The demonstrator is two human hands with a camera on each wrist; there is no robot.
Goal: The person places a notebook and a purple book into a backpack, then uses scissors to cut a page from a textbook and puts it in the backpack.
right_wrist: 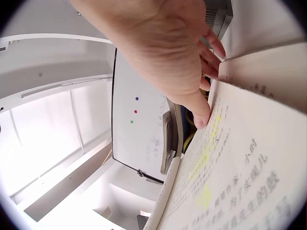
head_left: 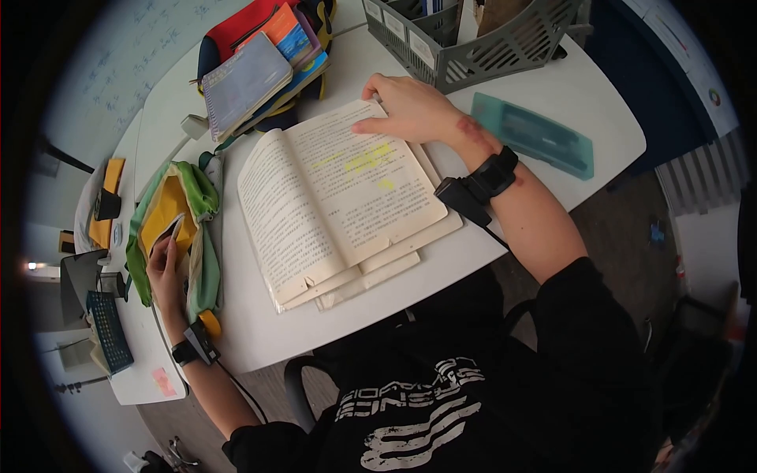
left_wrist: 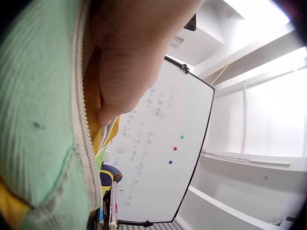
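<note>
An open book [head_left: 378,197] with yellow highlighting on its right page lies on the table. My right hand [head_left: 406,110] holds the book near its upper right corner. The thumb [right_wrist: 201,115] rests on the printed page and the other fingers bend at the edge. Left of the book is a green zippered pencil case [head_left: 201,193], wide open, with a yellow lining. My left hand [head_left: 164,272] reaches into its mouth, fingers bent. In the left wrist view the thumb [left_wrist: 120,96] is beside the zipper [left_wrist: 79,110]; the fingertips are hidden, and I cannot tell what they hold.
Behind the book, a spiral notebook [head_left: 248,83] and other books lie on a red and dark bag [head_left: 225,31]. A grey slotted organizer [head_left: 505,59] stands at the back right. A teal translucent case [head_left: 536,134] lies beyond my right forearm. A whiteboard [left_wrist: 163,143] stands farther off.
</note>
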